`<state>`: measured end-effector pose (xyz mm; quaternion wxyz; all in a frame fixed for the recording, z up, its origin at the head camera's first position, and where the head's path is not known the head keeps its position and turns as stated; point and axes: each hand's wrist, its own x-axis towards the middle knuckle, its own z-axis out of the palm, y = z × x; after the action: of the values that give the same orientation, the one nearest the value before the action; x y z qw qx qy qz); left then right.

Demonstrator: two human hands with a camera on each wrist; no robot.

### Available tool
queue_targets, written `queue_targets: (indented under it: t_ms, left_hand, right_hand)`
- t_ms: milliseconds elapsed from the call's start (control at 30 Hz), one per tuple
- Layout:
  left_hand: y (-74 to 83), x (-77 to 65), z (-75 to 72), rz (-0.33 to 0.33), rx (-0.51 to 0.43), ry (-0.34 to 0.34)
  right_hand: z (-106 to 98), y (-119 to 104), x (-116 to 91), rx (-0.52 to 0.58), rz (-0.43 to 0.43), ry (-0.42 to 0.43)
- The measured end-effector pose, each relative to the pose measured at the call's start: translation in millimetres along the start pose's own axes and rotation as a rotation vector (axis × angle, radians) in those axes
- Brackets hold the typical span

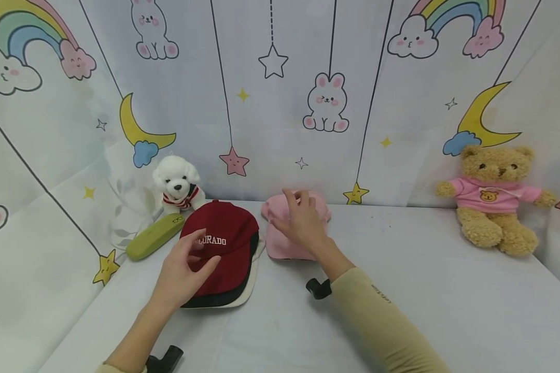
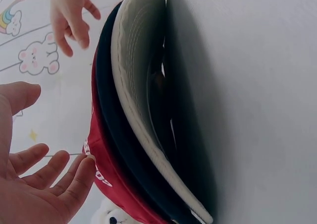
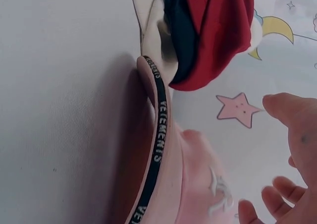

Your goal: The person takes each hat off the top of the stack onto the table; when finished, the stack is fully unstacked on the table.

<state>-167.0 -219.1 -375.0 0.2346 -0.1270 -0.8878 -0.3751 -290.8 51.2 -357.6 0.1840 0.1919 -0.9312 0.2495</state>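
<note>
A red cap with white lettering tops a stack on the table's left half. Under it show the brims of a dark navy cap and a cream cap. My left hand hovers by the front of the red cap, fingers spread and loosely bent, gripping nothing. To the right of the stack lies a pink cap, its brim edged by a black band with white letters. Above this cap is my right hand, fingers spread; the right wrist view shows a gap between them.
A white plush dog sits behind the stack, and a green oblong case lies to its left. At the far right a teddy bear in a pink top leans by the patterned backdrop. White cloth covers the table.
</note>
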Motion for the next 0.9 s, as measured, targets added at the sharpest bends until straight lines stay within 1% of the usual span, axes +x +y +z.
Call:
queue_targets:
  t_ms: [133,267,367,533,700,900]
  left_hand:
    - [-1.7,0.1,-1.8,-0.006,-0.007,0.004]
    - [-2.8,-0.6,-3.3,-0.008,-0.017,0.012]
    - [-4.4,-1.2,-4.4,-0.010,-0.016,0.014]
    - [-9.3,-1.1,-6.2,-0.033,-0.012,0.010]
    - [-15.7,-1.5,-7.6,-0.061,0.017,-0.002]
    - [-20.9,-2.8,-9.7,-0.077,0.035,-0.005]
  right_hand:
    - [1.0,-4.6,1.1,0.015,0.010,-0.023]
    - [1.4,-9.2,3.1,0.033,0.018,-0.028]
    - [2.1,-11.5,4.8,0.055,0.007,-0.028]
    - [3.6,-14.4,7.5,0.079,-0.013,-0.037]
    - [4.7,-18.1,8.6,0.093,-0.034,-0.034]
    - [5.9,-22.7,9.3,0.110,-0.054,-0.031]
